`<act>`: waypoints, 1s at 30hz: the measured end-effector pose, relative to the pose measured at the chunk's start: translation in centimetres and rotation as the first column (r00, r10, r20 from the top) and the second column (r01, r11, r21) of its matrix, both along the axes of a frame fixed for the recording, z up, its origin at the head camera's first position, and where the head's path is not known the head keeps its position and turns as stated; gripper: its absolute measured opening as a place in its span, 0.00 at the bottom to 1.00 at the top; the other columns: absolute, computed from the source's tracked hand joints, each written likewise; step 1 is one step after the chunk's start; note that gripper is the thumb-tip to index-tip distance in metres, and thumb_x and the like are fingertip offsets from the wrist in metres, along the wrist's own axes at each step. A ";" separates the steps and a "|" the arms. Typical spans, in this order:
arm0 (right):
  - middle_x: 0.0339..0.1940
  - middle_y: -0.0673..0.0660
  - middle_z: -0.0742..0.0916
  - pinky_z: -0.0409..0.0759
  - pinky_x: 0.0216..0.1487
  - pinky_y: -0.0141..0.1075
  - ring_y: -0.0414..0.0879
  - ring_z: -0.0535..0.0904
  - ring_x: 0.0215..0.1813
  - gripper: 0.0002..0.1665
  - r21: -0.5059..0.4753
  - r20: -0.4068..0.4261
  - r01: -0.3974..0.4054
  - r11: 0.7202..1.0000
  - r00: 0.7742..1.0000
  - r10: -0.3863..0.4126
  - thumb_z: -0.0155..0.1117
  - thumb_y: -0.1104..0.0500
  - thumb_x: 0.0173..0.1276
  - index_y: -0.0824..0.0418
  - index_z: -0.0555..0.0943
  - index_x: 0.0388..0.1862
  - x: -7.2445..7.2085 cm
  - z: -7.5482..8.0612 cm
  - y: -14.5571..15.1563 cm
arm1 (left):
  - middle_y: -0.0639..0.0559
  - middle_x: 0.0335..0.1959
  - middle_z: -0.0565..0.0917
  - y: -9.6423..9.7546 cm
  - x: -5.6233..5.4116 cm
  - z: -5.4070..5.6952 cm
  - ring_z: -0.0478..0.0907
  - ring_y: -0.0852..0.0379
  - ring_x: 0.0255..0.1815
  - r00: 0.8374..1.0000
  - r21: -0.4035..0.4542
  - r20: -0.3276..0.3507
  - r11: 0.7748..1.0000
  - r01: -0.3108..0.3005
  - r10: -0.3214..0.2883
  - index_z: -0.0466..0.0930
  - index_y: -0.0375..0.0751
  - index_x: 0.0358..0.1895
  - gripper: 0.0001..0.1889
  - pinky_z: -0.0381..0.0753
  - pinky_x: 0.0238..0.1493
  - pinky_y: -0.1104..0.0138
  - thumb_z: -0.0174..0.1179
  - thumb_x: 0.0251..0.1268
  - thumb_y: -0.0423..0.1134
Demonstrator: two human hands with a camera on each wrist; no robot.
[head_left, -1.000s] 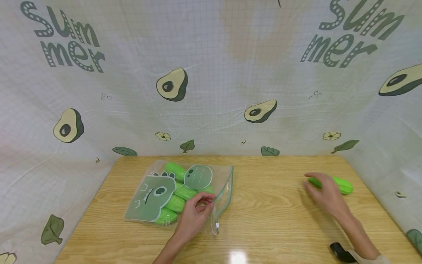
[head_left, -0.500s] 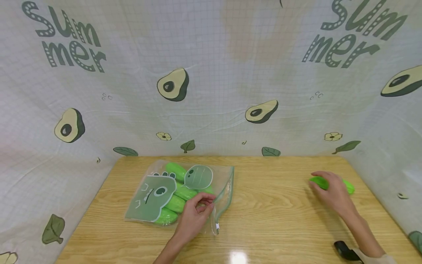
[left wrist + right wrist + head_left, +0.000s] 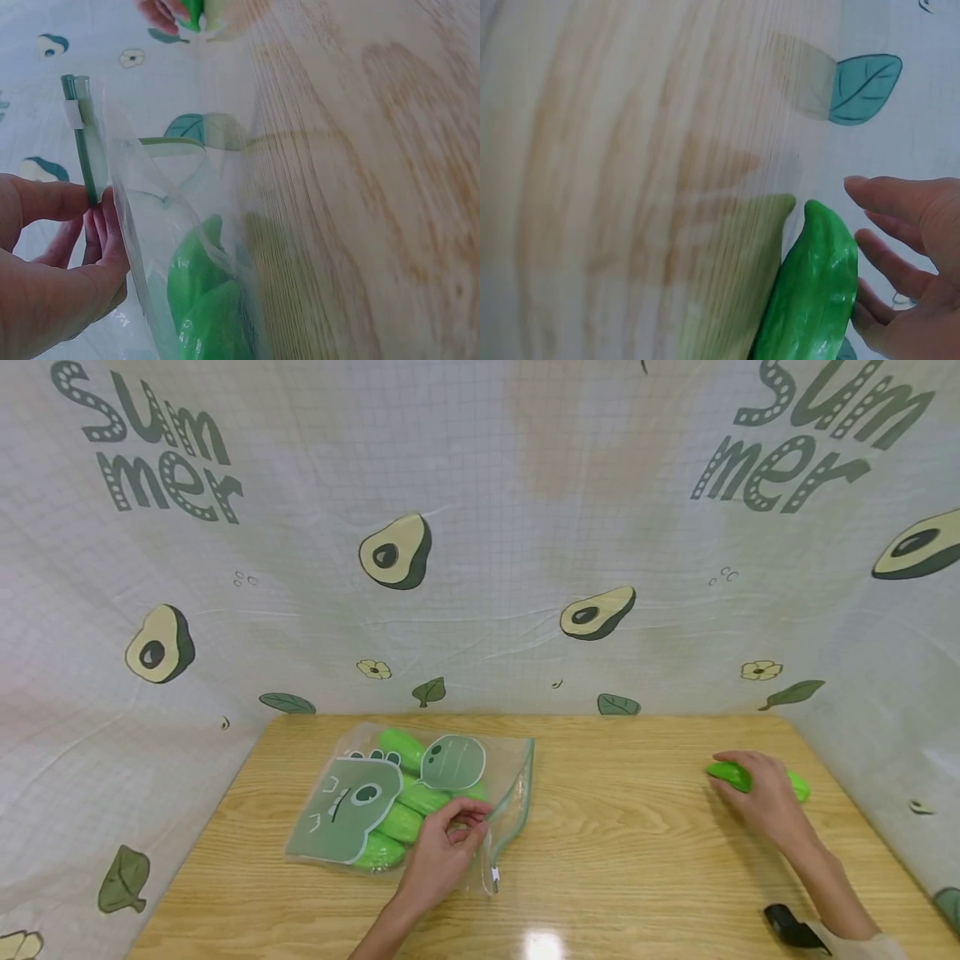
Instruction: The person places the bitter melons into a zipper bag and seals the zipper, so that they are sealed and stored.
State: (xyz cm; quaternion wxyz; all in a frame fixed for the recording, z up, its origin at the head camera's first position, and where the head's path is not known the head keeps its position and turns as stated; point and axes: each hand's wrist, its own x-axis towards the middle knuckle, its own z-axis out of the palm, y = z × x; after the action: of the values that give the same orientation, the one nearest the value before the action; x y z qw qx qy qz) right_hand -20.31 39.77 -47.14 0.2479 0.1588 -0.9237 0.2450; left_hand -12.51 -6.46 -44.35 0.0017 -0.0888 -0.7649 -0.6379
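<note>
My left hand pinches the green-trimmed mouth edge of a clear zip bag between thumb and fingers. The bag lies on the left of the table, printed with a green dinosaur, with several green vegetables inside. A white slider sits on its zip strip in the left wrist view. At the right, my right hand arches over a glossy, ridged green vegetable with a tapered tip. In the right wrist view the thumb stands apart from it and the lower fingers are right at its side.
The wooden table spans between both hands. A white cloth printed with avocados and leaves hangs behind and along both sides. A black strap piece is at my right wrist.
My right hand has moved right, over the middle of the green vegetable. The left hand stays on the bag's edge, and the bag has not moved.
</note>
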 end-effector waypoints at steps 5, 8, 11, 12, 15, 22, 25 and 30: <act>0.42 0.76 0.86 0.72 0.47 0.65 0.75 0.79 0.46 0.24 0.011 0.001 -0.010 1.000 1.000 0.010 0.78 0.78 0.48 0.77 0.83 0.46 -0.1 0.0 0.0 | 0.43 0.46 0.84 -0.1 0.0 -0.1 0.79 0.50 0.48 1.000 0.003 -0.002 1.000 0.001 -0.001 0.83 0.32 0.49 0.09 0.84 0.50 0.68 0.63 0.68 0.25; 0.41 0.75 0.86 0.71 0.48 0.66 0.74 0.79 0.45 0.23 0.024 -0.005 -0.016 1.000 1.000 0.016 0.78 0.79 0.47 0.77 0.84 0.45 -0.1 -0.1 0.0 | 0.43 0.47 0.84 -0.1 0.0 -0.1 0.80 0.50 0.48 1.000 0.007 -0.003 1.000 0.004 -0.004 0.83 0.31 0.49 0.09 0.84 0.50 0.68 0.63 0.68 0.25; 0.40 0.74 0.86 0.69 0.49 0.66 0.74 0.79 0.44 0.23 0.041 -0.015 -0.022 0.999 1.000 0.022 0.78 0.80 0.46 0.77 0.84 0.45 -0.1 -0.2 0.0 | 0.43 0.47 0.84 -0.2 0.0 -0.2 0.79 0.49 0.48 1.000 0.009 -0.003 1.000 0.006 -0.005 0.83 0.31 0.49 0.09 0.83 0.50 0.69 0.62 0.68 0.24; 0.39 0.74 0.87 0.69 0.50 0.66 0.73 0.79 0.43 0.23 0.046 -0.021 -0.023 0.999 0.999 0.024 0.78 0.80 0.46 0.77 0.84 0.44 -0.1 -0.2 -0.1 | 0.43 0.47 0.85 -0.2 -0.1 -0.2 0.79 0.49 0.48 1.000 0.008 -0.003 1.000 0.005 -0.005 0.83 0.31 0.49 0.09 0.83 0.50 0.69 0.62 0.68 0.24; 0.40 0.75 0.86 0.68 0.51 0.67 0.74 0.79 0.44 0.23 0.055 -0.018 -0.022 0.998 1.000 0.023 0.77 0.82 0.45 0.77 0.84 0.44 0.0 -0.2 -0.2 | 0.43 0.47 0.85 -0.2 -0.1 -0.2 0.79 0.49 0.48 1.000 0.009 -0.002 1.000 0.004 -0.004 0.83 0.31 0.49 0.09 0.83 0.49 0.70 0.62 0.68 0.24; 0.44 0.78 0.85 0.67 0.53 0.66 0.76 0.76 0.49 0.25 0.085 0.027 -0.008 0.996 1.000 0.006 0.70 0.86 0.45 0.77 0.83 0.45 0.0 -0.2 -0.1 | 0.43 0.47 0.85 -0.3 -0.1 -0.2 0.79 0.49 0.49 1.000 0.011 -0.001 1.000 0.004 -0.004 0.83 0.31 0.49 0.09 0.83 0.50 0.70 0.62 0.68 0.25; 0.45 0.78 0.85 0.68 0.52 0.66 0.77 0.76 0.50 0.25 0.108 0.046 0.005 0.994 0.999 -0.010 0.69 0.86 0.45 0.76 0.83 0.45 0.1 -0.2 0.1 | 0.43 0.47 0.84 -0.3 -0.1 -0.2 0.79 0.50 0.49 1.000 0.010 -0.001 1.000 0.004 -0.004 0.83 0.31 0.50 0.09 0.83 0.50 0.70 0.62 0.69 0.25; 0.47 0.78 0.84 0.69 0.48 0.69 0.78 0.74 0.50 0.24 0.144 0.066 0.011 0.989 0.998 -0.021 0.70 0.85 0.46 0.75 0.83 0.45 0.1 -0.2 0.3 | 0.43 0.47 0.84 -0.3 -0.1 -0.2 0.79 0.50 0.48 1.000 0.007 0.001 1.000 -0.001 0.001 0.83 0.32 0.49 0.09 0.83 0.49 0.70 0.62 0.69 0.25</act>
State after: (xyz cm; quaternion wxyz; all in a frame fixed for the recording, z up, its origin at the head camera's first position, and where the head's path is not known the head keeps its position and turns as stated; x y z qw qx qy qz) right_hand -20.16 40.03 -47.37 0.2066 0.1607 -0.9480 0.1809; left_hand -12.58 -6.75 -44.58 0.0021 -0.0880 -0.7627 -0.6407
